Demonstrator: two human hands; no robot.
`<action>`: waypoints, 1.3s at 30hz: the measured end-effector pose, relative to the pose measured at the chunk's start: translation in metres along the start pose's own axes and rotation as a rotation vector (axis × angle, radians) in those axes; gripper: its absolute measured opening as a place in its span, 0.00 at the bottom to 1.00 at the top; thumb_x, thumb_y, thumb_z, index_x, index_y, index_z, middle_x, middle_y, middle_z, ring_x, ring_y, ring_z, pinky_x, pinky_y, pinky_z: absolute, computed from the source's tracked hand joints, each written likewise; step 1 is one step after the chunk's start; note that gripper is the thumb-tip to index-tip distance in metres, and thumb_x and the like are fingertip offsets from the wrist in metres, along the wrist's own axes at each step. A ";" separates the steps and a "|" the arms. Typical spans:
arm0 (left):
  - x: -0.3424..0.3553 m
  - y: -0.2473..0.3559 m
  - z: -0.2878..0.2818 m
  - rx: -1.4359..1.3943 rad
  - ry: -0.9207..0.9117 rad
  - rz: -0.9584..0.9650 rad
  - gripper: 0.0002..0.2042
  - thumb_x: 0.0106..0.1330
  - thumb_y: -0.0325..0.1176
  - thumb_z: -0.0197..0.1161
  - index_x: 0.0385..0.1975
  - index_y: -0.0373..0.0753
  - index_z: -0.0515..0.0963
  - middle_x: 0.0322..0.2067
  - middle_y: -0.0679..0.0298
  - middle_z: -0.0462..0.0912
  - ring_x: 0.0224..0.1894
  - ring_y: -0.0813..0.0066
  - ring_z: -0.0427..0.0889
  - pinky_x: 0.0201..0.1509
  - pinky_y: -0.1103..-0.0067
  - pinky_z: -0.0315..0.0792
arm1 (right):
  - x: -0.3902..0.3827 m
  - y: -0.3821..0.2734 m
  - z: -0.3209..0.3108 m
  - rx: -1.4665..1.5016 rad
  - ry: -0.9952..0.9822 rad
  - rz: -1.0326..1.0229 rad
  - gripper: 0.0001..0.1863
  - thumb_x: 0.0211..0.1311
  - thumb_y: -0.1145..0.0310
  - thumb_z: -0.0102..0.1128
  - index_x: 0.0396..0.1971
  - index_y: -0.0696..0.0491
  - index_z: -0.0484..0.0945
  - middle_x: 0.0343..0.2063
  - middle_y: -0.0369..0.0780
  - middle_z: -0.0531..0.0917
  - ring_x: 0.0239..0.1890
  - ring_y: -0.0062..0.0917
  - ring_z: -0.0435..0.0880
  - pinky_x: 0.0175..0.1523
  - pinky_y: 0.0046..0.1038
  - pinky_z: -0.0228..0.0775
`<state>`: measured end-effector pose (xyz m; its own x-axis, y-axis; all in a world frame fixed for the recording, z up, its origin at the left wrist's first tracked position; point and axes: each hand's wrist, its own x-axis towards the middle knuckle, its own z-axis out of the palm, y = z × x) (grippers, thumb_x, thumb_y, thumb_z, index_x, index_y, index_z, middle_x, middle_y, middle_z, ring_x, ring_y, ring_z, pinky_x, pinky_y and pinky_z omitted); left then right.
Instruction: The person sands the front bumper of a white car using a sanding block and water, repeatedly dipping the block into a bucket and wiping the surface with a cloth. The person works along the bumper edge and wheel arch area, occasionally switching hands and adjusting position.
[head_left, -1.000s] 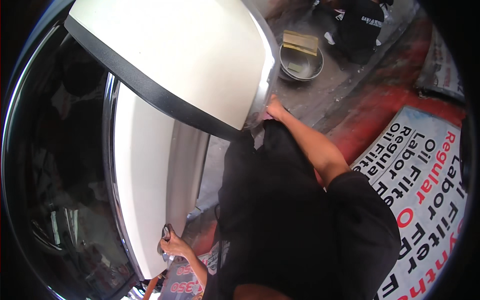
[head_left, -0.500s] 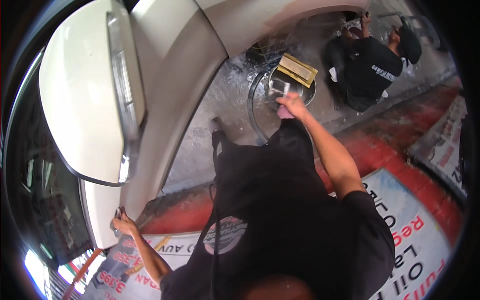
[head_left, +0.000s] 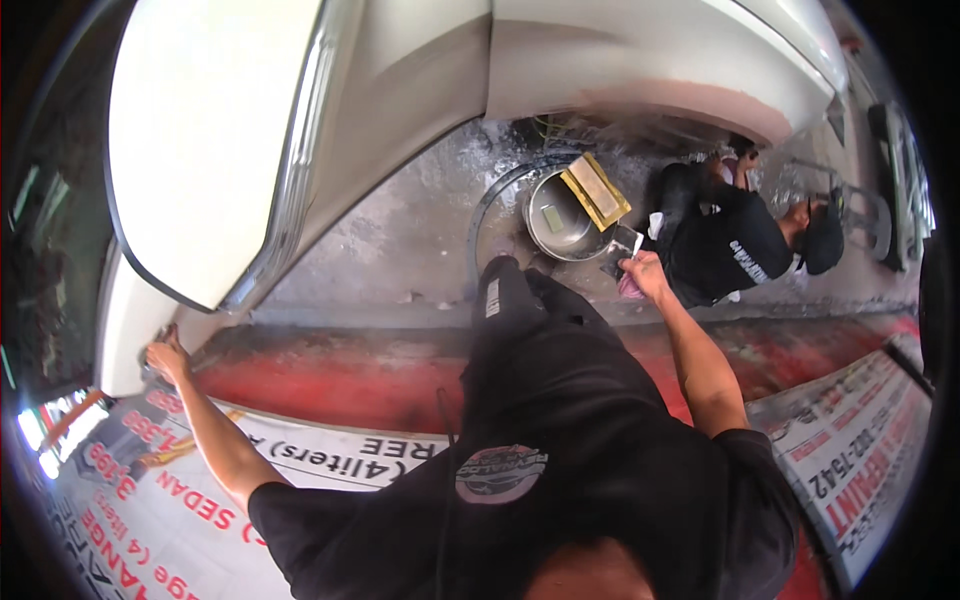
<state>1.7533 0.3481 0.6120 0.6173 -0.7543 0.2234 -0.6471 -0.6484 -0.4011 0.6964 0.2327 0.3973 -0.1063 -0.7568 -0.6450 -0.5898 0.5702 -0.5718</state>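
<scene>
At the left, my left hand [head_left: 168,358] is closed around the handle area of the pale car door [head_left: 122,335]; the handle itself is mostly covered by the fingers. My right hand [head_left: 645,275] grips a small flat, dark plate with a whitish edge [head_left: 624,250] and a bunched pink cloth [head_left: 629,287]. That hand is just to the right of a round metal basin [head_left: 541,238] on the ground. A yellow-edged rectangular block or tray [head_left: 598,192] rests across the basin's rim, and a small greenish rectangular piece [head_left: 552,218] lies inside.
A large white side mirror [head_left: 210,140] juts out at upper left. The car's fender [head_left: 620,60] curves overhead, with a pinkish patch by the wheel arch. A crouching co-worker in black [head_left: 745,235] is close at right. A dark hose [head_left: 480,215] curves beside the basin; printed banners [head_left: 330,445] lie behind.
My view has shifted and turned, and I stand farther right along the car. My right hand has moved from over the basin to its right side, still holding the plate and cloth.
</scene>
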 end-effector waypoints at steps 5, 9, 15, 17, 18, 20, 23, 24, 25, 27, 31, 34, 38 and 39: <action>-0.016 0.036 -0.002 -0.073 0.096 0.022 0.34 0.66 0.62 0.62 0.42 0.28 0.75 0.42 0.43 0.79 0.51 0.40 0.75 0.59 0.55 0.66 | 0.028 -0.037 -0.010 -0.086 -0.119 -0.120 0.18 0.55 0.60 0.67 0.30 0.64 0.84 0.23 0.49 0.85 0.29 0.35 0.87 0.40 0.37 0.76; -0.057 0.058 -0.063 -0.047 0.219 -0.094 0.33 0.63 0.61 0.66 0.43 0.30 0.75 0.42 0.47 0.79 0.54 0.43 0.74 0.58 0.54 0.68 | 0.037 -0.121 0.006 -0.137 -0.140 -0.192 0.16 0.56 0.62 0.65 0.30 0.63 0.84 0.24 0.47 0.86 0.28 0.31 0.86 0.38 0.35 0.77; -0.094 0.063 -0.087 -0.052 0.254 -0.074 0.28 0.63 0.53 0.70 0.42 0.30 0.74 0.41 0.49 0.79 0.53 0.46 0.73 0.59 0.55 0.67 | 0.027 -0.145 0.028 -0.091 -0.164 -0.319 0.14 0.58 0.64 0.64 0.32 0.62 0.83 0.22 0.43 0.84 0.26 0.27 0.83 0.36 0.32 0.76; -0.105 0.065 -0.081 -0.040 0.268 -0.084 0.27 0.63 0.53 0.70 0.41 0.30 0.74 0.41 0.49 0.79 0.53 0.46 0.73 0.59 0.56 0.67 | 0.022 -0.138 0.027 -0.085 -0.161 -0.317 0.14 0.58 0.63 0.65 0.33 0.62 0.84 0.22 0.42 0.84 0.27 0.27 0.83 0.37 0.33 0.76; -0.108 0.066 -0.077 -0.045 0.323 -0.068 0.26 0.63 0.51 0.71 0.41 0.31 0.74 0.41 0.49 0.79 0.53 0.46 0.73 0.59 0.56 0.67 | 0.028 -0.121 0.026 -0.099 -0.188 -0.244 0.16 0.58 0.62 0.65 0.34 0.62 0.84 0.22 0.44 0.84 0.28 0.29 0.84 0.39 0.34 0.75; -0.119 0.058 -0.072 0.001 0.357 -0.066 0.25 0.63 0.51 0.72 0.41 0.32 0.75 0.41 0.49 0.80 0.52 0.46 0.74 0.59 0.56 0.67 | 0.016 -0.126 0.023 -0.133 -0.192 -0.215 0.17 0.57 0.61 0.65 0.35 0.62 0.84 0.23 0.46 0.85 0.28 0.30 0.84 0.39 0.34 0.75; -0.121 0.056 -0.074 -0.070 0.291 -0.068 0.26 0.62 0.52 0.72 0.41 0.32 0.76 0.42 0.49 0.80 0.52 0.46 0.74 0.60 0.56 0.67 | 0.008 -0.109 0.012 -0.125 -0.169 -0.205 0.18 0.57 0.61 0.65 0.35 0.64 0.83 0.23 0.48 0.84 0.26 0.31 0.84 0.37 0.34 0.75; -0.121 0.058 -0.073 -0.116 0.248 -0.071 0.26 0.62 0.53 0.72 0.41 0.32 0.76 0.42 0.48 0.80 0.52 0.45 0.74 0.60 0.56 0.67 | 0.007 -0.101 0.004 -0.123 -0.169 -0.179 0.18 0.57 0.61 0.65 0.35 0.64 0.83 0.22 0.47 0.84 0.26 0.31 0.83 0.36 0.34 0.74; -0.119 0.051 -0.071 -0.091 0.236 -0.065 0.27 0.62 0.54 0.72 0.41 0.32 0.77 0.42 0.48 0.80 0.52 0.45 0.75 0.60 0.56 0.67 | 0.009 -0.096 0.001 -0.115 -0.178 -0.161 0.18 0.57 0.61 0.65 0.34 0.64 0.83 0.22 0.46 0.84 0.25 0.30 0.83 0.36 0.34 0.74; -0.108 0.036 -0.064 -0.043 0.217 -0.053 0.29 0.61 0.57 0.71 0.42 0.32 0.77 0.42 0.48 0.81 0.52 0.45 0.75 0.60 0.56 0.67 | 0.014 -0.085 -0.007 -0.081 -0.174 -0.148 0.17 0.57 0.61 0.66 0.33 0.64 0.84 0.21 0.45 0.84 0.25 0.28 0.83 0.35 0.33 0.74; -0.095 0.014 -0.047 0.089 0.075 -0.094 0.31 0.62 0.55 0.71 0.48 0.29 0.77 0.45 0.45 0.80 0.56 0.43 0.73 0.65 0.53 0.63 | 0.007 -0.077 -0.019 -0.047 -0.216 -0.087 0.15 0.56 0.63 0.67 0.31 0.63 0.85 0.20 0.43 0.83 0.24 0.25 0.82 0.34 0.31 0.74; -0.089 -0.003 -0.041 0.079 0.081 -0.075 0.44 0.60 0.63 0.69 0.58 0.24 0.70 0.54 0.41 0.76 0.60 0.38 0.70 0.65 0.50 0.64 | 0.025 -0.047 -0.017 -0.108 -0.243 -0.129 0.15 0.56 0.63 0.67 0.28 0.62 0.83 0.19 0.44 0.83 0.23 0.26 0.81 0.33 0.32 0.74; -0.122 0.044 -0.019 0.023 0.400 -0.084 0.43 0.64 0.59 0.66 0.61 0.20 0.64 0.58 0.35 0.72 0.59 0.36 0.71 0.61 0.51 0.67 | 0.045 -0.006 -0.004 -0.164 -0.283 -0.190 0.17 0.56 0.60 0.66 0.26 0.63 0.82 0.19 0.48 0.83 0.23 0.30 0.83 0.34 0.36 0.74; -0.151 0.105 -0.004 -0.035 0.295 -0.148 0.41 0.66 0.56 0.65 0.59 0.18 0.64 0.57 0.33 0.72 0.59 0.35 0.72 0.59 0.52 0.70 | 0.043 -0.003 -0.003 -0.153 -0.267 -0.164 0.17 0.56 0.60 0.66 0.26 0.63 0.82 0.18 0.47 0.83 0.23 0.30 0.83 0.33 0.36 0.74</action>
<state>1.5907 0.3939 0.5396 0.5532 -0.6456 0.5264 -0.5779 -0.7526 -0.3157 0.6915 0.1973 0.3730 0.2009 -0.7127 -0.6721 -0.6968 0.3782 -0.6094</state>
